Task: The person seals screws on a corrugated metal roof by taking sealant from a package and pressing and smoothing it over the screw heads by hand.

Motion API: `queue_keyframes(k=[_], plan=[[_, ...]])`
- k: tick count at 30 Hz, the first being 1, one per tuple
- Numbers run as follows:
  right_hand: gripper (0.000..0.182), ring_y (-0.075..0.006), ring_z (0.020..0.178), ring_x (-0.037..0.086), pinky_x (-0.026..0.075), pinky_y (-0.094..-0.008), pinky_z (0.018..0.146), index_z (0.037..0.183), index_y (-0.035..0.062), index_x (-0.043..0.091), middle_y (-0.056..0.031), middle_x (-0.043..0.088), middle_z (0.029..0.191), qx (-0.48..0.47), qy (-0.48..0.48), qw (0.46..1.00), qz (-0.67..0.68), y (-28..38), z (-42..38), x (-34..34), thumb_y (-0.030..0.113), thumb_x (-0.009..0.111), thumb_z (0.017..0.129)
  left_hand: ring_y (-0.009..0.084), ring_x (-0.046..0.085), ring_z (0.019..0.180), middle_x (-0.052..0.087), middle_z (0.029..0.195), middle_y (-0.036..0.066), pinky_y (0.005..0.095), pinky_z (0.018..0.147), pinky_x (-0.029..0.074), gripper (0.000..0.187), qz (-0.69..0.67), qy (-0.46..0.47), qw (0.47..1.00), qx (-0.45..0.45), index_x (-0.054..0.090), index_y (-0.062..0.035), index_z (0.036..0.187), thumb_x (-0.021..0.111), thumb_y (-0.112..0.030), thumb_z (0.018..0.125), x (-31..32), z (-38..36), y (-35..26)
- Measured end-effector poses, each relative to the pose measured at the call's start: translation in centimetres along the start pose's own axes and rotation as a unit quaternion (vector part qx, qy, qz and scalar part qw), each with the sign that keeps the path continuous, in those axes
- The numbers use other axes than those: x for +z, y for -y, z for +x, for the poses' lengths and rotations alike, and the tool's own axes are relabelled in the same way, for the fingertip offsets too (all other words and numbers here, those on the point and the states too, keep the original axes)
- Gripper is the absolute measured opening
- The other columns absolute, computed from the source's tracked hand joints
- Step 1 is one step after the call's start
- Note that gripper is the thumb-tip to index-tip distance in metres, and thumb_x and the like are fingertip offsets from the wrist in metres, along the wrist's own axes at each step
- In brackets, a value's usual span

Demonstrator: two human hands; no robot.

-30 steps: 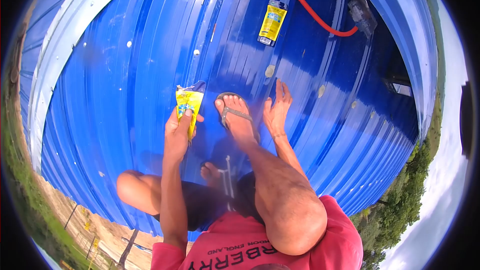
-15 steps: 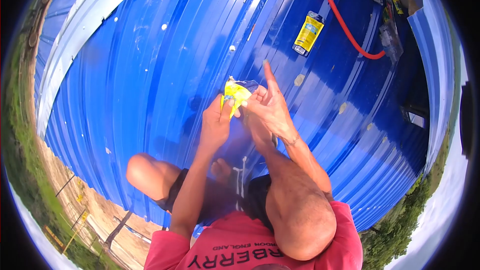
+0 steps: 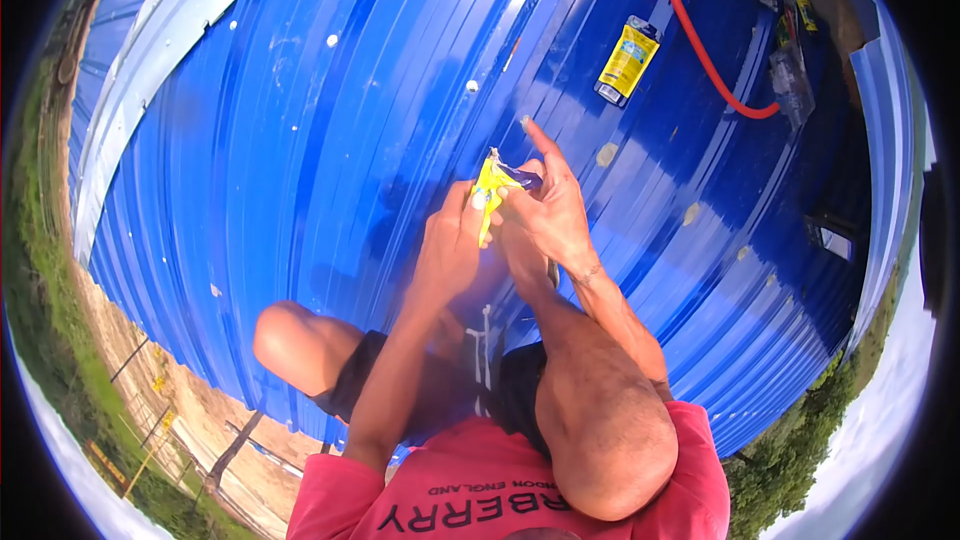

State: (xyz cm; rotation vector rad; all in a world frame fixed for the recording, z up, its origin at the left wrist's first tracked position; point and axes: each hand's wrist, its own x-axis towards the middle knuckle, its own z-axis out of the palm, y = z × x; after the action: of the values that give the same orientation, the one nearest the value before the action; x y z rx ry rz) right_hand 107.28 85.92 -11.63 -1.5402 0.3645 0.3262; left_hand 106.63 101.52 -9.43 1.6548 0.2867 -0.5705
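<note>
I am crouched on a blue corrugated metal roof [image 3: 300, 140]. My left hand [image 3: 452, 250] grips a small yellow sachet [image 3: 489, 188] from below, thumb on its face. My right hand [image 3: 551, 212] pinches the sachet's dark top corner, with the index finger stretched upward. Both hands meet above my right foot, which they mostly hide. My bent knees and red shirt fill the bottom of the view.
A second yellow sachet [image 3: 628, 60] lies flat on the roof at the upper right. A red hose [image 3: 712, 65] curves past it toward some clutter [image 3: 790, 60] at the roof's right edge. Pale sealant dabs [image 3: 606, 153] dot the sheets. The roof edge drops off at the lower left.
My right hand rose from the roof beside my foot and closed on the sachet's top. The left hand lifted the sachet up and rightward. The view shifted slightly.
</note>
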Motion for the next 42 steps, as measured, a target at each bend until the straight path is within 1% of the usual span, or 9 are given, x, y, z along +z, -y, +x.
queue_keyframes(k=[3,5,12,18,23,27,33,36,42], plan=[[0.088,-0.0065,0.079,0.06,0.052,-0.0235,0.072,0.16,0.009,0.025,-0.0043,0.063,0.092,0.04,0.028,0.999,0.019,0.6,-0.4,-0.3,-0.008,0.064,0.084,0.0128,0.066,0.067,0.071,0.079,0.008,0.0291,0.06,0.05,0.034,0.119,-0.032,0.99,0.076,0.065,0.0024,0.114,0.042,-0.022,0.108,-0.9,0.5,1.5],[0.088,-0.0072,0.079,0.061,0.053,-0.0241,0.074,0.16,0.0086,0.025,-0.0042,0.065,0.091,0.057,0.006,0.992,0.111,1.5,-0.7,-0.2,-0.006,0.066,0.084,0.0107,0.066,0.069,0.072,0.081,0.008,0.0273,0.06,0.05,0.032,0.096,-0.024,0.993,0.063,0.066,0.001,0.118,0.044,-0.02,0.108,-1.5,0.6,1.9],[0.084,-0.0075,0.079,0.064,0.053,-0.0232,0.07,0.158,0.007,0.029,-0.0036,0.065,0.09,0.051,0.017,0.998,0.039,0.4,-0.2,-0.5,-0.01,0.068,0.085,0.0073,0.064,0.07,0.072,0.083,0.004,0.0238,0.061,0.049,0.028,0.034,0.019,0.999,0.026,0.067,-0.0001,0.122,0.054,-0.017,0.105,-0.9,-0.1,0.9],[0.072,-0.0068,0.078,0.063,0.052,-0.0222,0.067,0.151,0.005,0.04,-0.0025,0.062,0.092,0.053,0.002,0.993,0.105,1.3,-0.8,-0.3,-0.01,0.067,0.086,0.0065,0.062,0.068,0.072,0.082,0.003,0.0224,0.059,0.047,0.022,-0.078,-0.01,0.997,0.005,0.071,0.0012,0.109,0.058,-0.016,0.103,0.1,0.0,1.6],[0.069,-0.0057,0.077,0.062,0.051,-0.0203,0.066,0.15,0.0033,0.04,-0.0046,0.064,0.097,-0.015,-0.043,0.999,-0.017,0.7,-0.9,0.0,-0.01,0.065,0.087,0.0047,0.059,0.065,0.071,0.078,0.003,0.0221,0.056,0.044,0.02,0.003,-0.093,0.995,0.045,0.07,0.0021,0.107,0.06,-0.014,0.101,2.2,0.9,1.9],[0.073,-0.0059,0.079,0.061,0.051,-0.0204,0.068,0.153,0.003,0.035,-0.0058,0.065,0.097,0.005,-0.055,0.997,0.058,1.6,-0.4,-0.2,-0.012,0.063,0.087,0.0036,0.056,0.064,0.07,0.078,0.002,0.023,0.054,0.043,0.022,0.046,-0.108,0.991,0.068,0.069,0.0033,0.113,0.06,-0.013,0.102,2.5,0.9,1.7],[0.081,-0.008,0.083,0.064,0.053,-0.0218,0.074,0.157,0.0016,0.026,-0.0077,0.067,0.098,0.048,-0.015,0.992,0.112,1.7,-0.4,-0.6,-0.014,0.063,0.087,0.0062,0.065,0.079,0.073,0.095,0.006,0.0223,0.067,0.052,0.025,-0.144,-0.116,0.978,0.096,0.067,0.0038,0.121,0.06,-0.009,0.101,1.6,-0.1,1.2],[0.081,-0.009,0.085,0.065,0.054,-0.0222,0.076,0.157,0.0005,0.026,-0.0081,0.067,0.098,0.043,-0.017,0.991,0.128,2.3,-0.6,-0.5,-0.015,0.064,0.087,0.0088,0.068,0.087,0.073,0.101,0.01,0.0227,0.074,0.054,0.023,-0.095,-0.094,0.987,0.092,0.067,0.0041,0.119,0.062,-0.007,0.1,0.5,0.1,1.3],[0.08,-0.009,0.085,0.066,0.054,-0.0213,0.076,0.156,0.0,0.028,-0.0076,0.068,0.098,0.035,-0.016,0.986,0.163,2.9,-0.4,-0.1,-0.014,0.065,0.087,0.0107,0.068,0.088,0.073,0.102,0.011,0.0246,0.077,0.055,0.019,-0.213,-0.062,0.975,0.029,0.066,0.0053,0.114,0.064,-0.003,0.097,0.0,0.4,0.9]])
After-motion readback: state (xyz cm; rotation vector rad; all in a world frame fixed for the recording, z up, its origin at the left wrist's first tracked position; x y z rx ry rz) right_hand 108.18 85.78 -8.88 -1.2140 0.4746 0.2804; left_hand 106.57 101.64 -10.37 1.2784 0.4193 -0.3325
